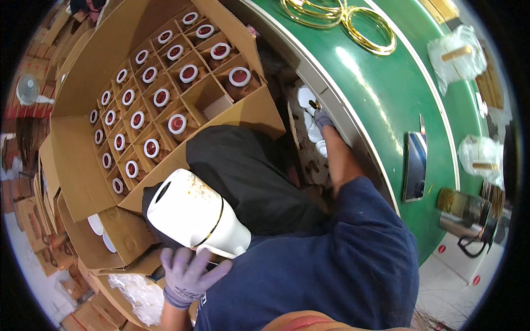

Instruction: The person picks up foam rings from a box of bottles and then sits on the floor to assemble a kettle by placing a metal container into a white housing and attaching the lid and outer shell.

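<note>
A white jug (190,212) with a gold band and a brown stain lies tilted across my lap, its rim opening toward the upper left. My left hand (190,274), in a grey-purple glove, is beside the jug's lower end with fingers spread; whether they touch the handle is unclear. My right hand (323,118), also gloved, reaches down into a carton (301,140) beside the green table. Its fingers are bunched at a small dark and gold piece (314,104), too small to name. White rounded parts (312,128) lie in that carton around the hand.
A large divided carton (243,118) holds rows of upright vessels with white rims and dark red insides. On the green table (353,105) lie gold rings (371,32), a phone (415,165) and a glass jug (462,207). A plastic bag (141,298) and flattened cartons are at left.
</note>
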Motion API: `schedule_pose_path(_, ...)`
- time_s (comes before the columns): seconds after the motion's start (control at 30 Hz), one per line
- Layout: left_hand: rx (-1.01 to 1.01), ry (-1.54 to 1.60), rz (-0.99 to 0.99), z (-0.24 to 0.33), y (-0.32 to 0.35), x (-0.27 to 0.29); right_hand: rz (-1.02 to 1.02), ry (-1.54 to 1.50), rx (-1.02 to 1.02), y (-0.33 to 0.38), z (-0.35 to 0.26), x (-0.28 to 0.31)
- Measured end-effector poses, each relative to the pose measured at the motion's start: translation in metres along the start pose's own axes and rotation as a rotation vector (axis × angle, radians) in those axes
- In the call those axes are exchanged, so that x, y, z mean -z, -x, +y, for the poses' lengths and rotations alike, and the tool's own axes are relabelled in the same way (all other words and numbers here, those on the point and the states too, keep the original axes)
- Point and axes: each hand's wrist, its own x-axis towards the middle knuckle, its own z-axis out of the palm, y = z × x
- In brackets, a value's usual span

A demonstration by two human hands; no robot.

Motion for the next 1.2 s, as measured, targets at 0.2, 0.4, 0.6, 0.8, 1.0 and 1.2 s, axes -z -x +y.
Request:
schedule_pose_path(0.2, 0.028, 0.034, -0.218, -0.022, -0.061, -0.003, -0.288, -0.090, -0.191, -0.048, -0.071, -0.010)
schedule_pose_path(0.4, 0.709, -0.013, 0.279, -0.048, -0.028, -0.013, -0.429, -0.238, -0.170, 0.038, -0.036, 0.012)
schedule_pose_path(0.6, 1.229, 0.916, 0.660, -0.030, -0.004, -0.079, -0.285, -0.953, 0.536, 0.111, -0.082, 0.261)
schedule_pose_path(0.8, 0.998, 0.927, 0.677, -0.012, 0.027, -0.102, -1.465, -1.207, 0.571, 0.080, -0.226, 0.407)
schedule_pose_path(1.0, 0.993, 0.803, 0.743, -0.017, 0.030, -0.102, -0.369, -0.467, 1.629, 0.078, -0.270, 0.434)
schedule_pose_path(1.2, 0.799, 0.715, 0.777, -0.027, 0.051, -0.104, -0.856, -0.336, 1.838, 0.099, -0.305, 0.467)
